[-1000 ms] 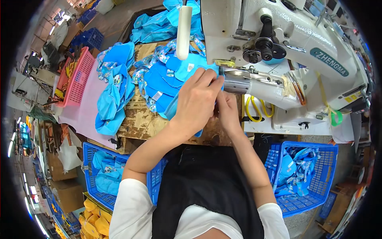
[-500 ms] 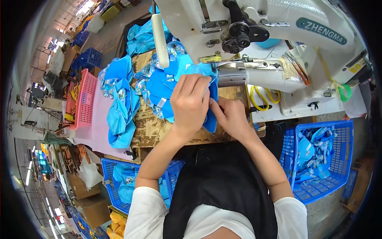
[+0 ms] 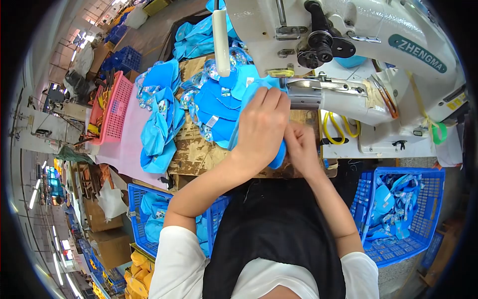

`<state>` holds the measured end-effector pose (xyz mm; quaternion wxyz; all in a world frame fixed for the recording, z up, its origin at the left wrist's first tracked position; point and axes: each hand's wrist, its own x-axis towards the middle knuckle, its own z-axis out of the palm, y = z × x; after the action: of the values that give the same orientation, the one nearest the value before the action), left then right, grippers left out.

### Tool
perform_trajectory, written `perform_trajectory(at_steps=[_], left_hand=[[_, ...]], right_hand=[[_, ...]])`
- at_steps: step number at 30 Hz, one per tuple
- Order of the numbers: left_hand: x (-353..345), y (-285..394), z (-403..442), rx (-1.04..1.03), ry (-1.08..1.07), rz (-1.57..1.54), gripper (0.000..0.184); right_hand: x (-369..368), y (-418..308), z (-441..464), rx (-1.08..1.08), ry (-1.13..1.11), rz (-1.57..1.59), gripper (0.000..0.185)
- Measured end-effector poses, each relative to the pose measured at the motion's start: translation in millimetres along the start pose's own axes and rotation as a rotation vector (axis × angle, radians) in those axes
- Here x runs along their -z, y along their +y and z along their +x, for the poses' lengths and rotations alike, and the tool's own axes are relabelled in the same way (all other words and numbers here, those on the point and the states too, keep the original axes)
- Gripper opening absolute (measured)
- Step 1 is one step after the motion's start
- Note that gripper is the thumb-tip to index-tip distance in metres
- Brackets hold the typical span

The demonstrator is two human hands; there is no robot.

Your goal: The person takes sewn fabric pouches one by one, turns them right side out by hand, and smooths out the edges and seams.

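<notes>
A blue cap (image 3: 279,156) hangs at the tip of the sewing machine's cylinder arm (image 3: 304,95). My left hand (image 3: 263,124) is closed over the cap's light-blue fabric, knuckles up, just left of the arm. Below the arm tip, my right hand (image 3: 302,147) pinches the cap's edge near the brim; its fingertips are partly hidden behind my left hand. Much of the held cap is covered by my hands. Left of them, several blue caps with patterned panels (image 3: 215,106) lie overlapping on the worn wooden board (image 3: 196,155).
The white sewing machine head (image 3: 368,37) overhangs from the upper right. More caps (image 3: 160,119) lie on the pink sheet (image 3: 113,155), beside a pink basket (image 3: 115,109). Blue crates (image 3: 432,204) of blue pieces stand low on both sides. Yellow cord (image 3: 334,130) lies beneath the arm.
The view has shifted, so the bench appears farther right. My left hand has moved right, closer to my right hand, and the held cap has turned, its brim now mostly hidden.
</notes>
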<state>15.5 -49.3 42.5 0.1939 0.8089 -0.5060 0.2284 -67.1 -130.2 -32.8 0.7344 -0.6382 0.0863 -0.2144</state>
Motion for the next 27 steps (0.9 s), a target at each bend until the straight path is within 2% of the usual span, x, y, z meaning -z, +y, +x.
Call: perform_trajectory(at_steps=[3, 7, 13, 22, 27], left_hand=[[6, 1, 4, 0.050, -0.074, 0.030, 0.033], [16, 4, -3, 0.193, -0.090, -0.145, 0.033], [17, -6, -15, 0.063, -0.050, -0.112, 0.037], [10, 6, -19, 0.066, -0.070, 0.021, 0.033], [19, 4, -8, 0.109, -0.140, -0.045, 0.032]], right_hand=[[4, -12, 3, -0.051, -0.010, 0.087, 0.039], [5, -12, 5, -0.111, -0.005, 0.127, 0.040], [5, -7, 7, -0.050, 0.012, 0.058, 0.038], [0, -2, 8, 0.047, 0.049, 0.010, 0.037], [2, -12, 10, 0.025, 0.021, -0.005, 0.037]])
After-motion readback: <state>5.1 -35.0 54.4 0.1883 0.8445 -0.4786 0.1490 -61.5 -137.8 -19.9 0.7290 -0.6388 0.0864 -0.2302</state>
